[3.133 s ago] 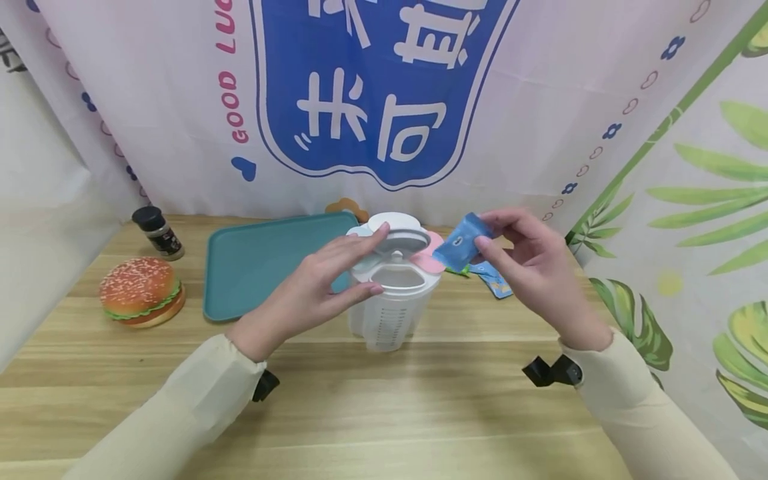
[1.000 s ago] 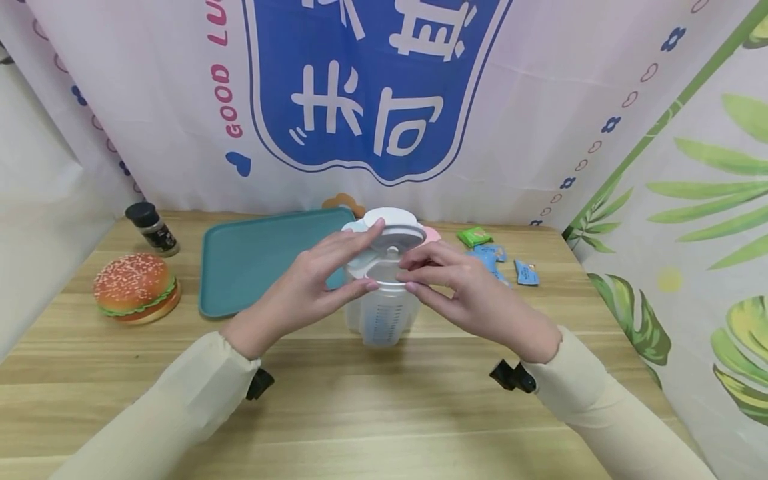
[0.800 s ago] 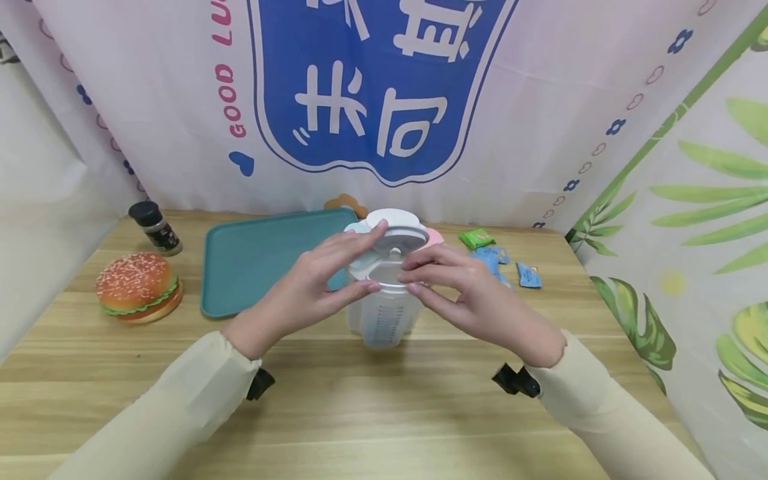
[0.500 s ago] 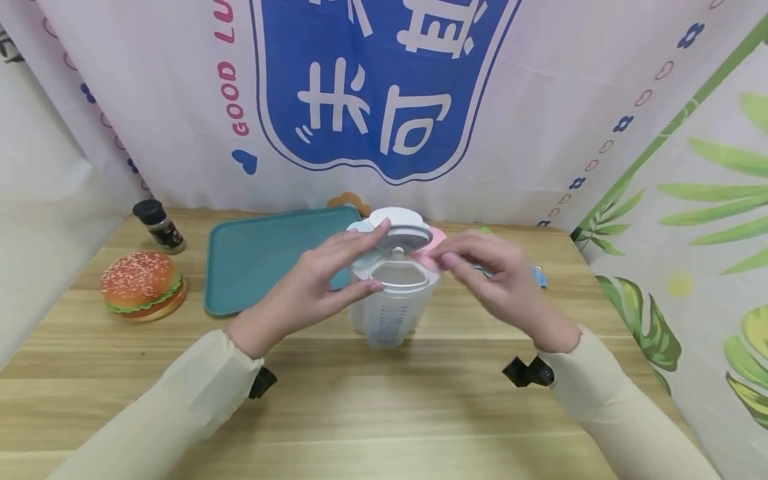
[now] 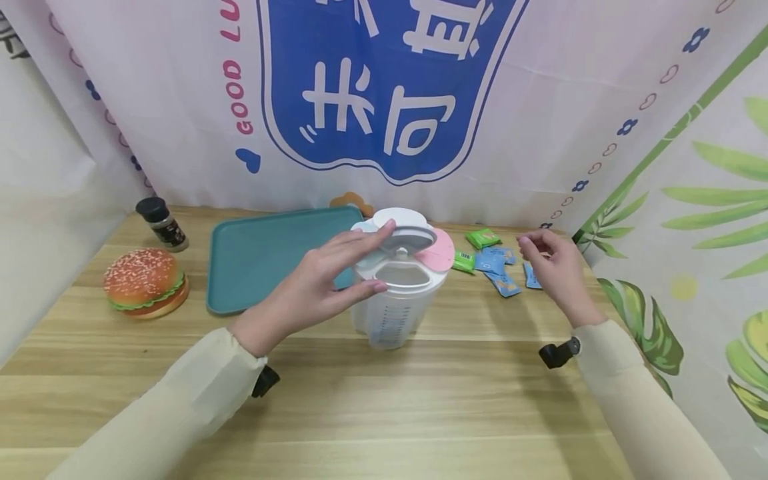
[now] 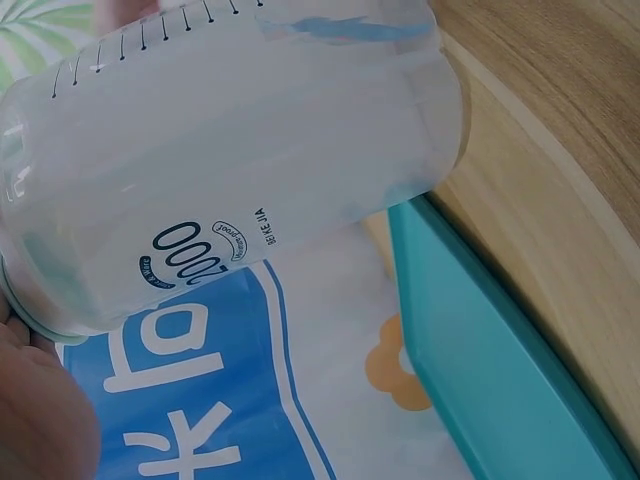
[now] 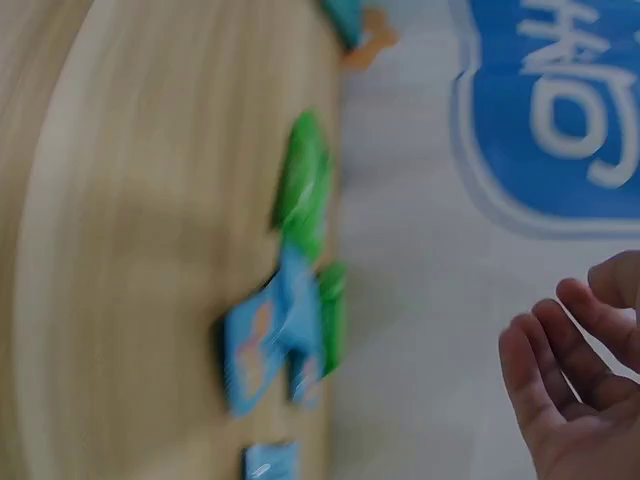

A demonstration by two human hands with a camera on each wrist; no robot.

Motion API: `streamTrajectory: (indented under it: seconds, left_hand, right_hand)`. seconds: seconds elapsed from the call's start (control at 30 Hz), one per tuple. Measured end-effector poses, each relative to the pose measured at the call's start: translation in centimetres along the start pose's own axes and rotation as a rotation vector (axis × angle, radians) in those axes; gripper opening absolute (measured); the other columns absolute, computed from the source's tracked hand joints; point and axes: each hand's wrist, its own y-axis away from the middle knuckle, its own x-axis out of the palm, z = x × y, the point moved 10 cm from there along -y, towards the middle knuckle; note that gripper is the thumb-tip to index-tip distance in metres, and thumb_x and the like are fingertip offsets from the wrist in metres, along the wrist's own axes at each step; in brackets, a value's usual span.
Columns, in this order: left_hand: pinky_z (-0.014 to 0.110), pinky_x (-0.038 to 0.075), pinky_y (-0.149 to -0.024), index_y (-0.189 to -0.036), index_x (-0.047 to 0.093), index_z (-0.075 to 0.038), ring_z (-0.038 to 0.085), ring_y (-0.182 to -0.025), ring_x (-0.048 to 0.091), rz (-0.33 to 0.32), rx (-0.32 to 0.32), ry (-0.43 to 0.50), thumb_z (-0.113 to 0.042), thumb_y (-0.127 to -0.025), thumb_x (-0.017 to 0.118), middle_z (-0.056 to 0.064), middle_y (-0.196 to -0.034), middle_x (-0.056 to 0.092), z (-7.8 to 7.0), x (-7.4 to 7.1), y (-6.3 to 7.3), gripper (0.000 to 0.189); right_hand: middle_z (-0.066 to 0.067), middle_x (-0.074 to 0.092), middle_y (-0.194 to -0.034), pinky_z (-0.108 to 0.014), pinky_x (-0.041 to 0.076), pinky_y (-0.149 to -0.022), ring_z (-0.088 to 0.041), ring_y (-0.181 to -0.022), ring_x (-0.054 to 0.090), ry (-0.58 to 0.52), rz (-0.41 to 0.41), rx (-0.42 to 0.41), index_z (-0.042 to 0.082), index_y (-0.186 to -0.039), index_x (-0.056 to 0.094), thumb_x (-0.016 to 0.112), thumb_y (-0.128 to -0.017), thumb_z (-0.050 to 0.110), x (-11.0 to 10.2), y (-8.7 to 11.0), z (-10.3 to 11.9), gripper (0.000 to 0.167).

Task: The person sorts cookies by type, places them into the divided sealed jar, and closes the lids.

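Observation:
A clear plastic storage container [image 5: 393, 317] stands upright, its top split into sections with white, pink and pale blue lids. One grey-white flap [image 5: 414, 237] is raised beside an uncovered opening. My left hand [image 5: 315, 283] rests across the lid's left side, fingers extended, index tip by the flap and thumb at the front rim. Something blue [image 6: 345, 28] shows through the wall near the container's bottom in the left wrist view. My right hand [image 5: 558, 270] hovers with fingers loosely bent, holding nothing. Nearest it are blue packets [image 5: 492, 261] and green packets [image 5: 483, 238] on the table.
A teal tray [image 5: 264, 267] lies behind my left hand. At the left are a toy hamburger [image 5: 145, 283] and a black-capped seasoning jar [image 5: 162, 224]. A printed curtain [image 5: 384, 193] hangs along the table's back edge.
My right hand held a blue packet, moved to the container's opening, and has now drawn back right with nothing in it. My left hand has stayed on the lid.

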Motion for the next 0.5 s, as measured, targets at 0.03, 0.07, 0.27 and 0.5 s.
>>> streamTrajectory:
  seconds: [0.03,0.07,0.27,0.5]
  left_hand:
    - [0.045,0.05,-0.118,-0.162,0.042,-0.017,0.023,-0.148,0.051,0.001,0.0,-0.001,-0.021,-0.093,0.081,0.003,-0.158,0.056,0.0,0.0,0.0,0.079]
    - [0.045,0.05,-0.119,-0.162,0.042,-0.017,0.023,-0.148,0.051,0.001,0.002,-0.002,-0.021,-0.093,0.081,0.003,-0.159,0.055,-0.1,0.0,-0.1,0.079]
    - [0.046,0.047,-0.122,-0.162,0.041,-0.018,0.022,-0.149,0.05,0.007,-0.001,-0.004,-0.022,-0.093,0.081,0.001,-0.16,0.054,-0.1,-0.1,-0.2,0.079]
    - [0.045,0.049,-0.12,-0.162,0.042,-0.018,0.023,-0.148,0.051,0.007,-0.01,-0.004,-0.022,-0.093,0.081,0.003,-0.159,0.055,0.0,0.0,0.0,0.079]
  right_hand:
    - [-0.019,0.073,-0.108,0.0,0.048,-0.075,0.006,-0.087,0.06,0.058,0.004,0.025,-0.007,-0.121,0.069,0.054,-0.11,0.026,0.0,-0.1,-1.2,0.038]
    - [-0.026,0.071,-0.111,-0.002,0.046,-0.076,0.002,-0.089,0.06,0.105,0.005,0.038,-0.008,-0.121,0.069,0.053,-0.11,0.025,-0.1,-0.2,-2.3,0.038]
    - [-0.038,0.058,-0.13,-0.055,0.054,-0.097,-0.049,-0.117,0.058,0.262,0.136,0.219,-0.015,-0.133,0.056,0.047,-0.111,0.023,0.7,-0.7,-8.2,0.045]
    - [-0.046,0.043,-0.145,-0.069,0.045,-0.111,-0.059,-0.134,0.047,0.346,0.33,0.366,-0.019,-0.149,0.037,0.046,-0.11,0.026,2.4,0.0,-12.5,0.06]
